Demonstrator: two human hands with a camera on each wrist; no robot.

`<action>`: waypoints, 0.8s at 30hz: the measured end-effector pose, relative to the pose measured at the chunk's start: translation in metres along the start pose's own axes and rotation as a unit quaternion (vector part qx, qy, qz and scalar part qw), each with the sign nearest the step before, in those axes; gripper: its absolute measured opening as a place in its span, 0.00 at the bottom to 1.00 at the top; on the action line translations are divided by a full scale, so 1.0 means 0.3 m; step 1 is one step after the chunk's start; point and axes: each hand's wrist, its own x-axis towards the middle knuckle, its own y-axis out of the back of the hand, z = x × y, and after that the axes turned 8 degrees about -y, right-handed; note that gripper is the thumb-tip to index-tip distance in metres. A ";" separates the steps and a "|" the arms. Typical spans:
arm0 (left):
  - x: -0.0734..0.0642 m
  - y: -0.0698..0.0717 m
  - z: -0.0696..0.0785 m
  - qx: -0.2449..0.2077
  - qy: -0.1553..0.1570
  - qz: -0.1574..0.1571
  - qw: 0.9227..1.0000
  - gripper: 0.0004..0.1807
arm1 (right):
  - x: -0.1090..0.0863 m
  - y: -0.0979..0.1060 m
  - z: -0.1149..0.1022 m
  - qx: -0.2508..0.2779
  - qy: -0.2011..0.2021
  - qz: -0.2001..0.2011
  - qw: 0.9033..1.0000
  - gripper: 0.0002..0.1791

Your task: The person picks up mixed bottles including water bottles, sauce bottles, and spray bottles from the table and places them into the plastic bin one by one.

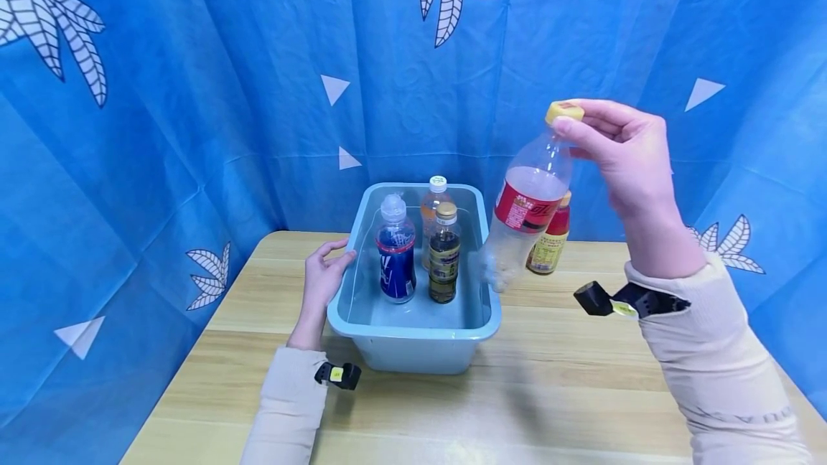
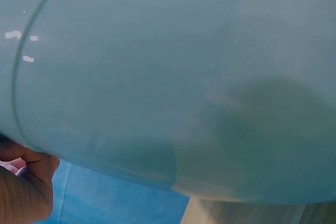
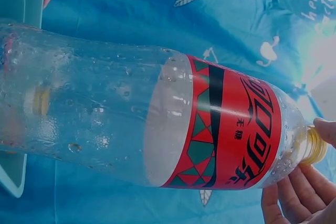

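Observation:
My right hand [image 1: 629, 142] pinches the yellow cap of a large clear plastic soda bottle [image 1: 533, 196] with a red label. The bottle hangs tilted in the air, its base over the right rim of a light blue plastic basin [image 1: 413, 334]. In the right wrist view the bottle [image 3: 231, 124] looks empty apart from droplets. My left hand [image 1: 321, 275] grips the basin's left rim. Inside the basin stand a blue-labelled bottle [image 1: 396, 264], a dark bottle with a gold cap [image 1: 444, 257] and an orange-tinted bottle with a white cap [image 1: 434, 196].
A red and yellow sauce bottle [image 1: 548, 250] stands on the wooden table [image 1: 581, 372], right of the basin and partly behind the soda bottle. A blue curtain [image 1: 271, 56] with white leaf patterns hangs behind and at the sides.

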 end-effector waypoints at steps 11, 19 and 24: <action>0.003 0.000 0.001 -0.004 0.001 0.004 1.000 0.18 | -0.004 -0.077 0.008 -0.017 0.007 -0.015 1.000 0.16; 0.000 0.000 0.002 0.005 0.005 0.001 1.000 0.18 | -0.006 -0.131 0.030 -0.029 -0.001 -0.020 0.999 0.16; 0.002 0.000 0.001 0.001 0.004 0.000 1.000 0.18 | -0.003 -0.165 0.052 -0.020 -0.005 -0.036 0.999 0.15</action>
